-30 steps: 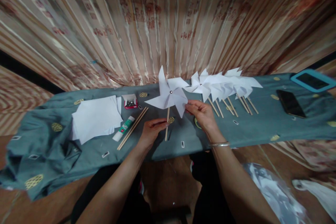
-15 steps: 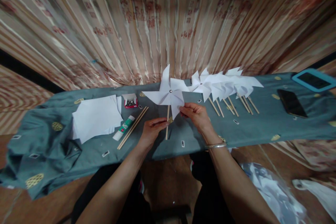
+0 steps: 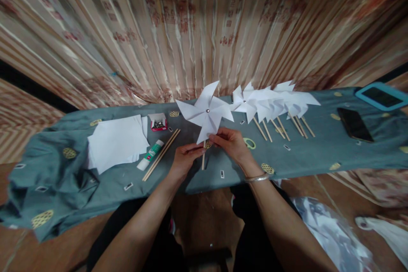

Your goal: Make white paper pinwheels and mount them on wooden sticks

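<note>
A white paper pinwheel (image 3: 208, 108) with a silver pin at its centre stands upright on a wooden stick in front of me. My left hand (image 3: 186, 159) pinches that stick below the blades. Close by on the right, my right hand (image 3: 232, 142) has its thumb and fingers closed at the lower blade's edge; the fingertips partly cover the stick. Several finished pinwheels (image 3: 270, 104) lie overlapping to the right, their sticks pointing toward me. Behind my right hand, the light green loop of a scissors handle (image 3: 249, 143) shows.
Left on the cloth-covered table (image 3: 197, 182) are a paper stack (image 3: 117, 142), an open box of pins (image 3: 158, 123), a glue stick (image 3: 150, 155) and loose sticks (image 3: 162, 155). A phone (image 3: 355, 124) and a blue-framed device (image 3: 382, 95) lie right. A patterned curtain (image 3: 204, 29) hangs behind.
The pinwheel's blades have turned about the pin. My right hand has shifted slightly left and down with the lower blade, uncovering the green loop. My left hand stays on the stick.
</note>
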`<state>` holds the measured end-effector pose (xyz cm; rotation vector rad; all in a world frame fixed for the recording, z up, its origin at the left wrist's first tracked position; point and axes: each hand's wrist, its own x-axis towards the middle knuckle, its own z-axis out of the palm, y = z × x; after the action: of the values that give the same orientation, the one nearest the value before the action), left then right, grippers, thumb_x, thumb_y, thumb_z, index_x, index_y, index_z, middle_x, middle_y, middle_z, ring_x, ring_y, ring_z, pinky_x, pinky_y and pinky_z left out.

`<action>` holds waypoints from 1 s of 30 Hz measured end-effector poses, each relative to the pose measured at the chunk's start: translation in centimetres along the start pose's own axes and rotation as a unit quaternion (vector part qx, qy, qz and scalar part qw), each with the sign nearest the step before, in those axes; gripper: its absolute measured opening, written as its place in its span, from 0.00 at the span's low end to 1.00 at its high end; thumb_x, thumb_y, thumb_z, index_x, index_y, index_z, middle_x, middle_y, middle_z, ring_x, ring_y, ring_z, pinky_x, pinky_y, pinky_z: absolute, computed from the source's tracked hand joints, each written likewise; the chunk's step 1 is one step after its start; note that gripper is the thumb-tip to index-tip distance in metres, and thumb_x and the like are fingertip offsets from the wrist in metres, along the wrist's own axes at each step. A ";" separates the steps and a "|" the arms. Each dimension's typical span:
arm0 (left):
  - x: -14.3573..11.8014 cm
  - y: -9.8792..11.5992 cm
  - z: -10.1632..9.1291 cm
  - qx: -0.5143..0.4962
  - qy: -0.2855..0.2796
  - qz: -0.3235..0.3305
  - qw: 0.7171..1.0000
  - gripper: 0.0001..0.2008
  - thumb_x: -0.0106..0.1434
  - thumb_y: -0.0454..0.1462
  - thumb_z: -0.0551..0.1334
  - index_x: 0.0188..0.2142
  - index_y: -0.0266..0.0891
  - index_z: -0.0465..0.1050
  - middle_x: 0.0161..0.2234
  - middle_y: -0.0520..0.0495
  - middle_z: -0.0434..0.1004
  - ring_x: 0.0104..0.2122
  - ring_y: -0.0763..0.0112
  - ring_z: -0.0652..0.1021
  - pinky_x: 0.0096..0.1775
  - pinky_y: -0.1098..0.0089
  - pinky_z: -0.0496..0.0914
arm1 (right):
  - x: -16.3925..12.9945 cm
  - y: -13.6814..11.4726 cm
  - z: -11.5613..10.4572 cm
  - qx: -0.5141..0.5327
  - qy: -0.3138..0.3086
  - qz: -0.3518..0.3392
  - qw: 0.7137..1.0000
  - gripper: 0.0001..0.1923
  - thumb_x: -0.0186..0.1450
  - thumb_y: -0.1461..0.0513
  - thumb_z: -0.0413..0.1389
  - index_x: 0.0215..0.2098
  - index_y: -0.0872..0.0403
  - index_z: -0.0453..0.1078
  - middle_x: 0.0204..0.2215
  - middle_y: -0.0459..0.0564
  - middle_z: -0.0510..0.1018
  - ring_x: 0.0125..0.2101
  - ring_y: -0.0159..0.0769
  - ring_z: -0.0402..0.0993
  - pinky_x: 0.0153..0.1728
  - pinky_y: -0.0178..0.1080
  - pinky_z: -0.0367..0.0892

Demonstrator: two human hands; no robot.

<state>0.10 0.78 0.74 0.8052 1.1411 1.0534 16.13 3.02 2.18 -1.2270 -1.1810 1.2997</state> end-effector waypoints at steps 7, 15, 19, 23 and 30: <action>0.3 -0.1 -0.5 0.001 0.019 0.000 1.000 0.17 0.38 0.40 0.78 0.30 0.37 0.83 0.30 0.44 0.84 0.35 0.61 0.81 0.45 0.62 0.73 | 0.1 -1.3 -2.4 -0.034 0.049 -0.026 0.998 0.22 0.50 0.43 0.65 0.21 0.53 0.74 0.16 0.45 0.77 0.15 0.27 0.62 0.18 0.33 0.59; 0.1 -0.2 -0.6 -0.004 -0.014 -0.028 1.000 0.16 0.38 0.39 0.77 0.30 0.37 0.83 0.32 0.43 0.85 0.36 0.60 0.82 0.47 0.62 0.73 | 1.7 -0.5 -6.0 -0.002 0.242 -0.115 0.963 0.15 0.47 0.53 0.68 0.31 0.52 0.77 0.27 0.47 0.82 0.31 0.37 0.78 0.38 0.42 0.72; 0.1 -0.3 -0.5 -0.005 -0.028 -0.043 0.999 0.17 0.37 0.38 0.78 0.29 0.36 0.83 0.31 0.42 0.85 0.34 0.61 0.82 0.46 0.62 0.72 | 2.1 0.0 -5.8 -0.003 0.222 -0.116 0.968 0.16 0.47 0.55 0.68 0.32 0.52 0.78 0.29 0.48 0.83 0.32 0.38 0.78 0.41 0.45 0.73; 0.0 -0.1 -0.5 0.005 -0.029 -0.037 0.999 0.16 0.38 0.38 0.77 0.29 0.37 0.83 0.30 0.44 0.85 0.32 0.64 0.81 0.45 0.64 0.72 | 2.0 0.0 -5.6 0.000 0.207 -0.094 0.974 0.18 0.45 0.55 0.69 0.33 0.52 0.78 0.26 0.45 0.82 0.29 0.35 0.77 0.37 0.43 0.73; 0.1 0.2 -0.4 -0.013 -0.006 -0.037 0.999 0.15 0.36 0.38 0.77 0.27 0.38 0.83 0.26 0.47 0.84 0.29 0.67 0.79 0.40 0.67 0.72 | 1.7 -0.1 -5.0 0.037 0.190 -0.045 0.980 0.19 0.42 0.56 0.71 0.32 0.52 0.78 0.19 0.39 0.76 0.21 0.28 0.70 0.27 0.36 0.69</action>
<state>-0.35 0.96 0.73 0.7413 1.1363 0.9992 21.03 4.89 2.05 -1.2829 -0.8932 0.9775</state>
